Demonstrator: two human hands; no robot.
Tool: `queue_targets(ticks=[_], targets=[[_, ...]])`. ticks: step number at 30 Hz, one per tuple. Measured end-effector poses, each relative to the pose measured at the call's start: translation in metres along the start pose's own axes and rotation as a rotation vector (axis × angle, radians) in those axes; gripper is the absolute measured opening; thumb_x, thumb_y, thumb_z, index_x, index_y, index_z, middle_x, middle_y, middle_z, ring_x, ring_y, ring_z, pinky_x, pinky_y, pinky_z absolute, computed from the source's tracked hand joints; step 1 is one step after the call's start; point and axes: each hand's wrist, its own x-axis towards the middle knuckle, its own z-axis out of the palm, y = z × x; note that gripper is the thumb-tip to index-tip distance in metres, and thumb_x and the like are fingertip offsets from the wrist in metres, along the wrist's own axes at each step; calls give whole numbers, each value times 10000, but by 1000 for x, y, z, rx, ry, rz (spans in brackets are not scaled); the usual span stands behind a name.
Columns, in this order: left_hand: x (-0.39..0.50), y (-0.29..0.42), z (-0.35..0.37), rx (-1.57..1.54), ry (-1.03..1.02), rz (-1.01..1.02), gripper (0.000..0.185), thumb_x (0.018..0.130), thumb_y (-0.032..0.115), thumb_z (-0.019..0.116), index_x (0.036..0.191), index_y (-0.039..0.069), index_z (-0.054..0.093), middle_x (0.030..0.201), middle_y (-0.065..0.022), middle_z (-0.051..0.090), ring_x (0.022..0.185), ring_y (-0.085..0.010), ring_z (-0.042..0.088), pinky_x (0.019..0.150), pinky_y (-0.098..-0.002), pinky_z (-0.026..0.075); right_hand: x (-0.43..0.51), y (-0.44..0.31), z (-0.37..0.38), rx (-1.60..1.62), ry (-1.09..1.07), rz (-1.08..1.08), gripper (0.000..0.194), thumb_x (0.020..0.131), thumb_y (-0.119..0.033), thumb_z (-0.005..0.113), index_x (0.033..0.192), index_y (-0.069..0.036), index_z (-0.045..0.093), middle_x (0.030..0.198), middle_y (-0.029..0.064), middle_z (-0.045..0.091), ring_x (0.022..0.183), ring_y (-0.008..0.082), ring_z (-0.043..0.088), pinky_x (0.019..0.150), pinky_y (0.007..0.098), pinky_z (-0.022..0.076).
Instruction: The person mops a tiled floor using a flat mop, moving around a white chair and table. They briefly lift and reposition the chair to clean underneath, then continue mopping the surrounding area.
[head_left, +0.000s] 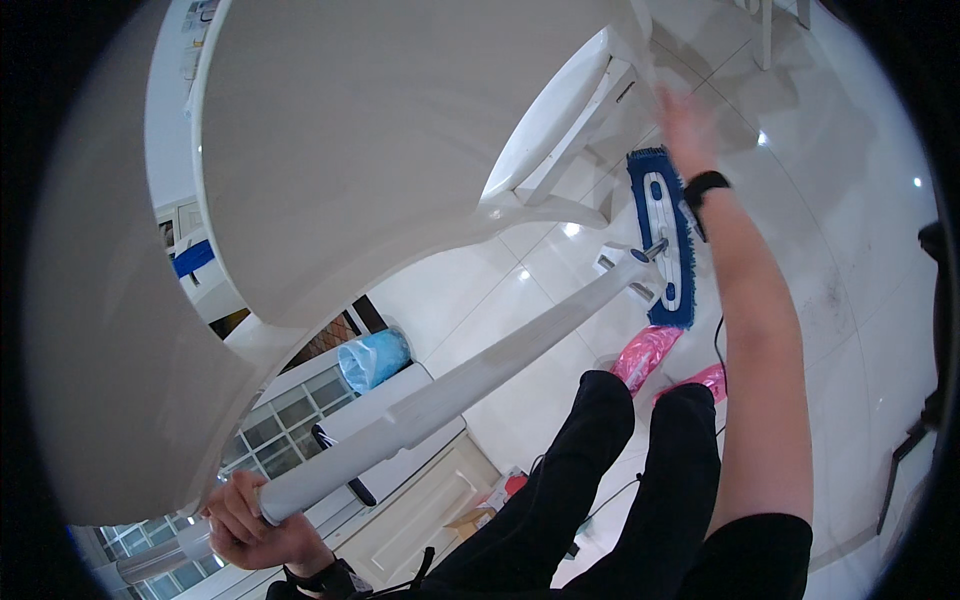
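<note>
My left hand (259, 525) grips the pole of a flat mop (450, 375) at the lower left. The pole slants up to the right, to a mop head with a blue fringed pad (684, 255) and a white plate fixed to it. Past the mop head, my right hand (686, 124) reaches out, blurred, beside the white chair; its fingers cannot be made out clearly. My right forearm passes close along the right of the mop pad. Pink plastic shoe covers (646, 358) are on my feet, just below the pad.
A large white chair (360, 135) with a curved back fills the upper left. A light blue lined bin (373, 360) stands by a cabinet. A cardboard box (472, 521) lies near a white panelled door (420, 517). Dark cables run by my legs over the glossy floor tiles (780, 247).
</note>
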Motion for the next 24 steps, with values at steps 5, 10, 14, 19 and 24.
queue_targets(ticks=[5,10,14,19,24], targets=[[-5,-1,-5,8,70,44,121,789,72,522,882,98,449,420,54,342,349,-34,309,518,-186,356,-105,155,-4,-283,2,170,287,846,-125,477,1120,-102,559,1149,105,559,1054,312,513,788,459,450],[-8,2,-4,84,-130,-1,166,778,99,560,806,138,401,423,49,365,357,-32,328,545,-184,369,-132,184,2,181,-72,173,102,765,-22,516,823,-16,600,974,178,585,960,343,540,767,422,455],[-11,1,-5,114,-113,23,199,778,101,564,765,153,372,421,50,361,360,-27,330,539,-182,358,-58,76,-4,235,178,-229,360,662,47,503,998,-50,585,1176,79,530,972,322,505,824,421,433],[-12,0,-8,4,-53,18,204,770,67,555,755,147,368,419,58,344,362,-16,316,506,-186,317,17,-43,-18,404,287,-201,584,687,50,479,1258,-59,426,1283,48,442,983,293,473,819,387,426],[-8,0,-11,-60,-3,17,233,757,36,539,706,152,344,426,50,342,356,-22,308,480,-200,306,28,-74,0,384,338,-45,580,733,17,493,1299,-65,394,1317,37,408,987,279,471,796,392,427]])
